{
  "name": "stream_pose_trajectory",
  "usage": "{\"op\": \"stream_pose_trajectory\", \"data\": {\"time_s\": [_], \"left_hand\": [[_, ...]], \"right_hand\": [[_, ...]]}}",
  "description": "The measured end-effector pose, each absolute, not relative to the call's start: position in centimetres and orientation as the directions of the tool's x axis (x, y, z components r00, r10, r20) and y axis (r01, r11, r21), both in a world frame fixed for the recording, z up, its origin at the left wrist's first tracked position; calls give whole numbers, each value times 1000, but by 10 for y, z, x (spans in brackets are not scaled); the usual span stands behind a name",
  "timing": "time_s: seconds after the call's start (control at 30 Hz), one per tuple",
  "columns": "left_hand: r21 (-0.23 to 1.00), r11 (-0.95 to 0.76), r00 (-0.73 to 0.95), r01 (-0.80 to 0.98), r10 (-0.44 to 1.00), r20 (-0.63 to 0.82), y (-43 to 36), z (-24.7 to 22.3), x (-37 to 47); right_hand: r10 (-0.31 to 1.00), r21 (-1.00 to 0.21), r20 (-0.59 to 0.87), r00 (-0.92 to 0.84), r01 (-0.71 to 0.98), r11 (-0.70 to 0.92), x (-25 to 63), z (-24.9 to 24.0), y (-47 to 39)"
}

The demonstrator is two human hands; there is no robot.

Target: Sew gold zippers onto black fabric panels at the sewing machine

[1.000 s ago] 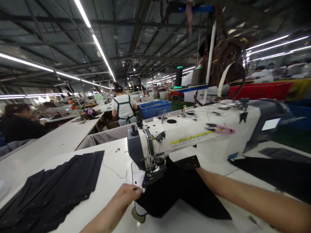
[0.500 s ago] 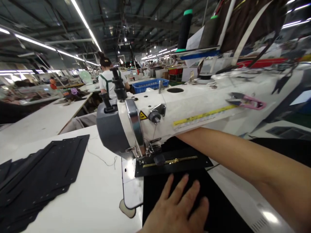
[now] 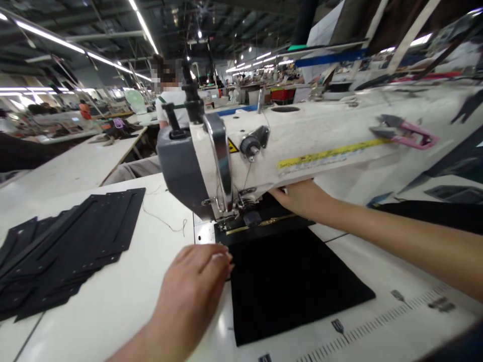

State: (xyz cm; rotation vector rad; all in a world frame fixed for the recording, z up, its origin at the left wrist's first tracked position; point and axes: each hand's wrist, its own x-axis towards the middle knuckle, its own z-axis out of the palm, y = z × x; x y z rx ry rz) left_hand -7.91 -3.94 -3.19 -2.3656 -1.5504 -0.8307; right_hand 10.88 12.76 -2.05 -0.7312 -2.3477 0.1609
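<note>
Shifting off the black fabric panel [image 3: 294,286], the left hand [image 3: 194,281] curled at its left edge; pinching couldn't be told. The right hand [image 3: 302,198], partly hidden beneath the sewing machine [image 3: 324,128], likewise. The panel's gold zipper [image 3: 269,221] reached under the machine head, seemingly steadied from 2 sides. No brand was legible; the yellow tape's [image 3: 334,154] figures blurred.

Panels [image 3: 75,241] left; cloth [image 3: 290,286] seemingly under machine [image 3: 320,133]

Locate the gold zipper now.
In the head view's centre, the gold zipper lies beneath the sewing machine's arm, between the left hand and right hand.
</note>
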Motion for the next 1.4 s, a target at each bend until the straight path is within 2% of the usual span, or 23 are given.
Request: {"op": "stream_pose_trajectory", "data": {"time_s": [0.03, 0.1, 0.17, 0.2, 0.33, 0.4, 0.57, 0.73, 0.87, 0.93, 1.07, 1.23, 1.4], "left_hand": [[86, -383, 282, 920, 797, 535, -37, -33, -89], [15, -426, 356, 904, 772, 526, -30, -36, -102], [-9, -474, 411, 880, 754, 512, -21, -37, -106], [4, -462, 397, 887, 766, 506, -18, -36, -105], [171, -214, 127, 962, 900, 417, -12, -25, -100], [222, -155, 63, 963, 925, 374, -12, -21, -100], [199, -315, 194, 928, 864, 466, -16, -31, -102], [42, -375, 323, 926, 847, 423, -19, -38, -98], [-41, -355, 339, 934, 841, 421, -20, -39, -95], [-69, -330, 327, 941, 844, 425, -21, -39, -94], [-127, -320, 341, 939, 816, 467, -22, -40, -93], [-173, -351, 391, 920, 792, 469, -21, -37, -93], [-238, -347, 420, 907, 793, 442, -20, -35, -89]], "right_hand": [[526, -291, 543, -654, 441, 849, 112, -22, 112], [440, -256, 497, -748, 359, 898, 115, -27, 76], [339, -181, 449, -827, 287, 941, 109, -32, 46], [338, -145, 420, -842, 306, 941, 103, -33, 37], [536, -119, 271, -800, 525, 843, 76, -33, 38], [545, -135, 248, -801, 529, 838, 68, -32, 46], [418, -134, 303, -857, 396, 909, 69, -40, 48], [366, -100, 349, -863, 354, 930, 75, -42, 42], [284, 24, 528, -800, 348, 937, 77, -39, 45], [289, 39, 590, -754, 384, 922, 76, -41, 48], [344, -49, 503, -792, 372, 927, 71, -50, 53], [371, -62, 413, -832, 381, 923, 70, -52, 54], [372, -74, 398, -839, 375, 924, 72, -50, 55]]}}
